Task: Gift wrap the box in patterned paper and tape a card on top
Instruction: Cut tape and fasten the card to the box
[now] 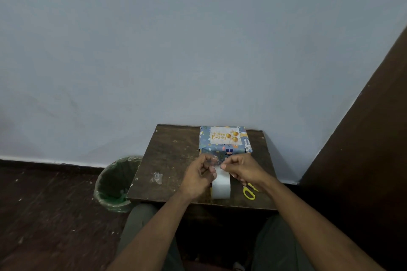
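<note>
The box [224, 147], wrapped in blue patterned paper, stands at the back of a small dark wooden table [174, 160] against the wall. A white "Happy Birthday" card [224, 135] with gold balloons lies on its top. In front of the box a roll of clear tape [221, 187] stands on edge. My left hand [198, 177] and my right hand [242, 168] are just above the roll, each pinching an end of a short strip of clear tape [214, 161] stretched between them.
Yellow-handled scissors [249, 192] lie on the table under my right wrist. A crumpled scrap of clear tape [156, 178] sits on the table's left part. A green bin with a plastic liner [115, 185] stands on the floor to the left. A dark wooden panel [363, 127] rises at right.
</note>
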